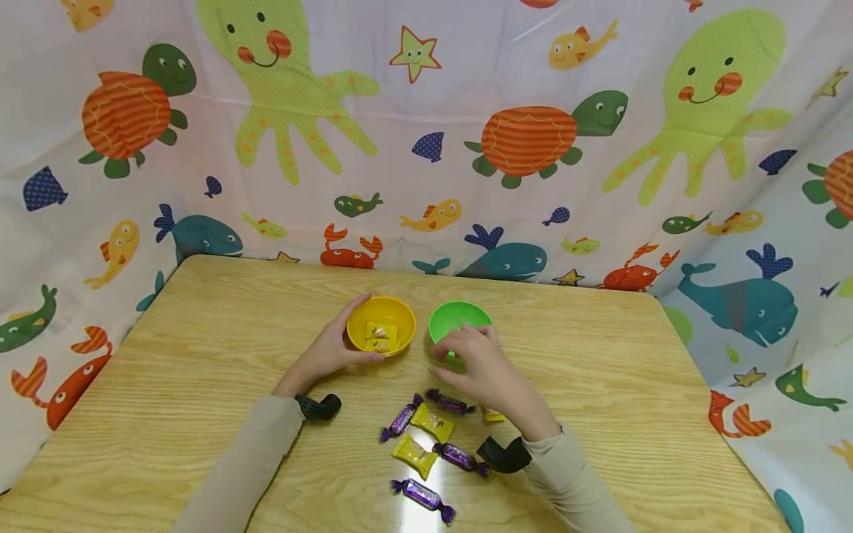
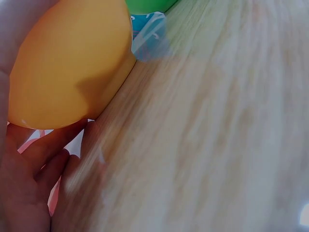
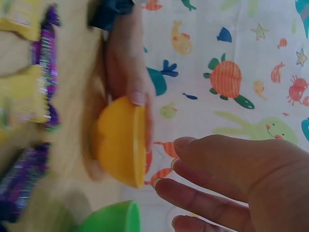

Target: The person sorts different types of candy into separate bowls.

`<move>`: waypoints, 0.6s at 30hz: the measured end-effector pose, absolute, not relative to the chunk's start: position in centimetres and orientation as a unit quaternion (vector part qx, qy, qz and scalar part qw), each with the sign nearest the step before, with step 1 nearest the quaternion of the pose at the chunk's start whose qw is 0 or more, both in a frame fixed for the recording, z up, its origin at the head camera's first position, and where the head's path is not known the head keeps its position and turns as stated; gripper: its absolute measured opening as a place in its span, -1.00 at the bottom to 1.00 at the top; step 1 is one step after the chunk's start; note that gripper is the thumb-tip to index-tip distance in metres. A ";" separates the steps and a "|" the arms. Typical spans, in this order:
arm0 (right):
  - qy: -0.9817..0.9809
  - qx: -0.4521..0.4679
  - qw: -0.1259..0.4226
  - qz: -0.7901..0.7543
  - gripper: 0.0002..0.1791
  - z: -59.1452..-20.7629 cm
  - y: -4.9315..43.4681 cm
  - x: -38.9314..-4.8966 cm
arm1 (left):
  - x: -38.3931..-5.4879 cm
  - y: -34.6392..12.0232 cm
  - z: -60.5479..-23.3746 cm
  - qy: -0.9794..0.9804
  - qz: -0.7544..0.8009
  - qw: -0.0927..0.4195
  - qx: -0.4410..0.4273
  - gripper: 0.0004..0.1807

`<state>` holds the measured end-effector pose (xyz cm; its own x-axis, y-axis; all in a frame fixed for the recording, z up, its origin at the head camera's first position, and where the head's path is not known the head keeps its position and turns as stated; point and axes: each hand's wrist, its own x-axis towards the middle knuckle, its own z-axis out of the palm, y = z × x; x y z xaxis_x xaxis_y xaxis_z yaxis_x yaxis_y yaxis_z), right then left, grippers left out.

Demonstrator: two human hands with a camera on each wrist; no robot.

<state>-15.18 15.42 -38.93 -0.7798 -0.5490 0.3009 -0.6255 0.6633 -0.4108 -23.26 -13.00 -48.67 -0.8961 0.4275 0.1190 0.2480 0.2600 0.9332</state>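
Note:
My left hand (image 1: 331, 346) grips a yellow bowl (image 1: 380, 308), thumb at its near side and fingers round the far left rim. Two yellow-wrapped candies (image 1: 381, 332) lie inside that bowl. Just right of it stands a green bowl (image 1: 460, 311), partly covered in the head view by my right hand (image 1: 481, 363). This hand hovers over its near rim with the fingers loosely bent. The right wrist view shows the thumb (image 3: 217, 150) apart from the fingers and nothing held between them.
Nearer on the wooden table (image 1: 233, 333) lie several purple twist-wrapped candies (image 1: 423, 494) and yellow-wrapped candies (image 1: 415, 454). One yellow candy (image 1: 493, 415) is partly under the right forearm. A curtain (image 1: 400, 148) printed with sea animals borders the table's back and sides.

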 end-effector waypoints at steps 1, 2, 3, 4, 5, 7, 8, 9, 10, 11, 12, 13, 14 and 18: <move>-0.909 0.325 0.074 0.252 -0.84 -39.2 15.6 -14.9 | -23.3 -13.0 -48.8 0.791 0.569 0.077 0.213 0.20; -0.909 0.327 0.071 0.247 -0.84 -39.4 15.8 -14.6 | -23.4 -13.1 -49.0 0.791 0.568 0.076 0.213 0.20; -0.910 0.330 0.068 0.242 -0.84 -39.7 15.9 -14.2 | -23.5 -13.1 -49.1 0.792 0.567 0.075 0.212 0.20; -0.909 0.334 0.063 0.240 -0.84 -40.0 15.9 -13.9 | -23.5 -13.1 -49.1 0.792 0.567 0.075 0.212 0.20; -0.909 0.337 0.059 0.239 -0.84 -40.2 16.0 -13.6 | -23.6 -13.1 -49.1 0.792 0.567 0.075 0.212 0.20; -0.908 0.346 0.057 0.230 -0.84 -40.8 16.0 -13.1 | -23.6 -13.1 -49.2 0.792 0.567 0.077 0.212 0.21; -0.908 0.350 0.057 0.223 -0.84 -41.1 16.0 -12.9 | -23.7 -13.1 -49.3 0.792 0.567 0.079 0.212 0.20; -0.907 0.353 0.054 0.221 -0.84 -41.3 15.9 -12.6 | -23.7 -13.0 -49.3 0.792 0.567 0.080 0.213 0.20; -0.907 0.355 0.052 0.218 -0.85 -41.6 15.9 -12.4 | -23.8 -13.0 -49.2 0.792 0.566 0.081 0.213 0.20; -0.908 0.356 0.048 0.215 -0.85 -41.8 15.8 -12.2 | -23.8 -12.9 -49.2 0.791 0.567 0.082 0.214 0.19; -0.909 0.357 0.044 0.211 -0.85 -42.0 15.8 -12.0 | -23.8 -12.9 -49.3 0.791 0.568 0.083 0.214 0.19; -0.910 0.357 0.039 0.207 -0.84 -42.2 15.8 -11.9 | -23.8 -12.9 -49.3 0.791 0.568 0.083 0.213 0.20; -0.911 0.356 0.032 0.204 -0.84 -42.3 15.7 -11.7 | -23.8 -12.9 -49.4 0.791 0.567 0.083 0.214 0.19; -0.917 0.357 0.009 0.179 -0.82 -42.8 15.4 -11.5 | -23.7 -13.1 -49.4 0.789 0.570 0.077 0.216 0.19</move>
